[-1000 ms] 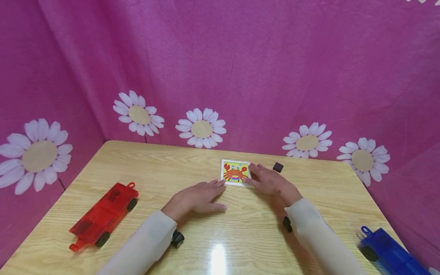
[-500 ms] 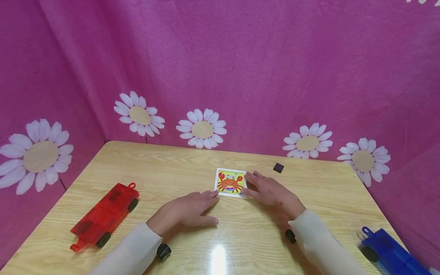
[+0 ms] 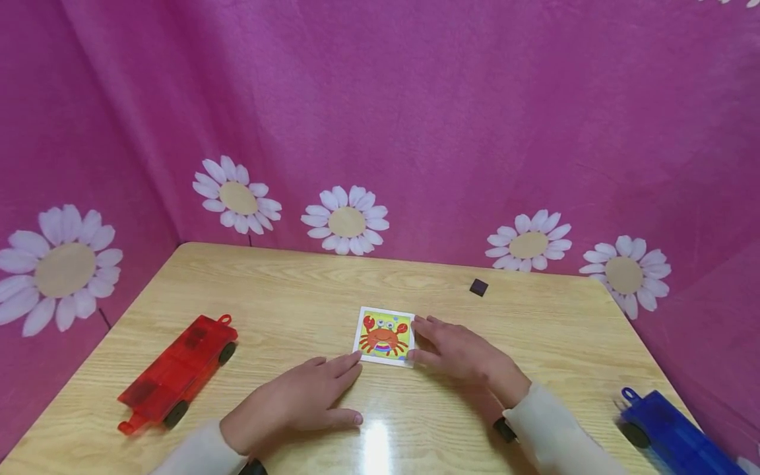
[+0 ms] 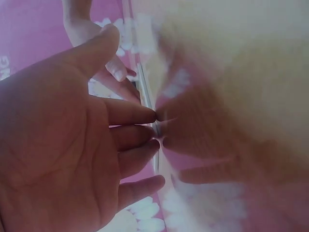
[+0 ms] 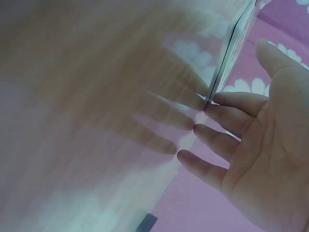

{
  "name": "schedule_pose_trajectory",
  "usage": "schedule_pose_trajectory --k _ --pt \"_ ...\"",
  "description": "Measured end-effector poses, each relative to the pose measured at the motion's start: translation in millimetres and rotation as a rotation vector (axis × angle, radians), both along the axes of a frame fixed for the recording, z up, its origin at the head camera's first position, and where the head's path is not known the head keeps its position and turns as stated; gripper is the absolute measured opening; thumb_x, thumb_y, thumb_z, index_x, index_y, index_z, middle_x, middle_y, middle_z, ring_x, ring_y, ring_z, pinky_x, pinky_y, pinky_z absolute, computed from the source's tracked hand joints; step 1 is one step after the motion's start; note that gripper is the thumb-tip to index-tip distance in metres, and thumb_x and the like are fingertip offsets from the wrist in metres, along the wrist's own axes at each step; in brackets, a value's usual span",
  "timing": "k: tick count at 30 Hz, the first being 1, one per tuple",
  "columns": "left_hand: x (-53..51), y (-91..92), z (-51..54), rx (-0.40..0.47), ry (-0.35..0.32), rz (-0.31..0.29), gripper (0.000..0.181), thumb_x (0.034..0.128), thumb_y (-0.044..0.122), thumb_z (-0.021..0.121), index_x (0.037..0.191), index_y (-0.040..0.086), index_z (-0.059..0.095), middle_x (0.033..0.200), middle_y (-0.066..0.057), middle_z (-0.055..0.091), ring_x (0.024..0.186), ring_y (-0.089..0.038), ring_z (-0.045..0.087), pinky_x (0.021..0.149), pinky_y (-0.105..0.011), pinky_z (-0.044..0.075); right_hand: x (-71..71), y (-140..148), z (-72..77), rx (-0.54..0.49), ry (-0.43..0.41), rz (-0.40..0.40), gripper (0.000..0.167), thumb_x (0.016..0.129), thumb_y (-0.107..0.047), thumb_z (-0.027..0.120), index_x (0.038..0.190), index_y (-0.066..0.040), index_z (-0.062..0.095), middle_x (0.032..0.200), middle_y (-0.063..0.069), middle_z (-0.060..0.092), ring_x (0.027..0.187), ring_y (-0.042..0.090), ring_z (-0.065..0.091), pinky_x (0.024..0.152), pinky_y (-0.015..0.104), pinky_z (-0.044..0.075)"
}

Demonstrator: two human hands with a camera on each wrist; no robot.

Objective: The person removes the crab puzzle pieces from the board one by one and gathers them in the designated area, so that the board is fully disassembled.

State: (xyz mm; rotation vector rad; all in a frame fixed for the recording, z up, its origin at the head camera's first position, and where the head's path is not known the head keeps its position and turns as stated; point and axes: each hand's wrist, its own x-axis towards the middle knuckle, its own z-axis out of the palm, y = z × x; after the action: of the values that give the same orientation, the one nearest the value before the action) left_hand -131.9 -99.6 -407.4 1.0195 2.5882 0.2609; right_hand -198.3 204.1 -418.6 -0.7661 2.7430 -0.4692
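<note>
Shifted down-left in frame, the thin, square, white-bordered crab panel (image 3: 384,336) seems light, stiff; my straight fingers (image 3: 341,365) touch its edges, the best hold.

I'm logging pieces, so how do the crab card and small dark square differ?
The crab card is larger than the small dark square. The card bears a white-bordered crab picture; the square looks plain. The left hand and right hand touch the card; the square lies apart. Both pieces rest on the table.

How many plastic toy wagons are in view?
2 in the head view: a translucent red plastic wagon at left, a translucent blue plastic wagon at lower right, partly cut off. Others may lie outside.
</note>
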Motion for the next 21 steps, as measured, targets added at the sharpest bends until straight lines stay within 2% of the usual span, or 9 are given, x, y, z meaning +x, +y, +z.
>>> schedule_pose_trajectory --k 5,12,16,18,20,21 --pt "18.0 -3.7 0.2 -0.011 0.01 -0.008 0.09 0.0947 0.073 0.052 0.157 0.008 0.043 0.165 -0.006 0.033 0.147 -0.022 0.037 0.116 -0.05 0.034 13.1 -2.2 -0.8 0.006 0.013 0.048 0.077 0.1 -0.056 0.06 0.156 -0.007 0.044 0.16 0.012 0.042 0.148 0.035 0.035 0.115 0.054 0.034" --pt "41.6 -6.1 -6.0 -0.017 0.0 -0.035 0.093 0.093 0.078 0.047 0.158 0.011 0.042 0.165 -0.007 0.033 0.145 -0.023 0.038 0.114 -0.046 0.037 32.4 -3.8 0.7 0.004 0.003 0.089 0.074 0.1 -0.056 0.06 0.156 -0.008 0.046 0.16 0.012 0.042 0.147 0.034 0.037 0.114 0.053 0.036" --pt "51.7 -8.7 -7.6 -0.056 0.049 -0.075 0.09 0.0949 0.076 0.045 0.156 0.01 0.045 0.163 -0.008 0.037 0.145 -0.023 0.04 0.113 -0.044 0.039 42.4 -4.4 3.1 0.007 -0.024 0.078 0.076 0.098 -0.059 0.06 0.156 -0.012 0.047 0.159 0.006 0.044 0.148 0.03 0.036 0.115 0.053 0.036" --pt "56.8 -9.9 -9.5 -0.086 0.103 -0.104 0.088 0.096 0.075 0.045 0.154 0.009 0.048 0.161 -0.008 0.039 0.145 -0.021 0.039 0.112 -0.042 0.04 47.4 -4.7 3.8 0.009 -0.032 0.078 0.077 0.098 -0.061 0.06 0.156 -0.013 0.047 0.159 0.005 0.044 0.148 0.029 0.037 0.114 0.053 0.036" --pt "61.3 -10.4 -11.6 -0.111 0.12 -0.115 0.087 0.0962 0.074 0.046 0.153 0.009 0.049 0.161 -0.008 0.039 0.146 -0.02 0.038 0.113 -0.041 0.039 52.4 -5.5 4.8 0.007 -0.033 0.088 0.077 0.098 -0.061 0.06 0.156 -0.012 0.047 0.159 0.005 0.045 0.147 0.029 0.037 0.113 0.053 0.037" --pt "63.0 -10.1 -12.4 -0.12 0.104 -0.111 0.087 0.0956 0.075 0.047 0.154 0.01 0.048 0.162 -0.007 0.038 0.147 -0.019 0.037 0.114 -0.041 0.038 54.4 -6.0 5.1 0.007 -0.031 0.093 0.077 0.098 -0.061 0.06 0.156 -0.011 0.047 0.158 0.005 0.045 0.147 0.029 0.038 0.113 0.053 0.038"
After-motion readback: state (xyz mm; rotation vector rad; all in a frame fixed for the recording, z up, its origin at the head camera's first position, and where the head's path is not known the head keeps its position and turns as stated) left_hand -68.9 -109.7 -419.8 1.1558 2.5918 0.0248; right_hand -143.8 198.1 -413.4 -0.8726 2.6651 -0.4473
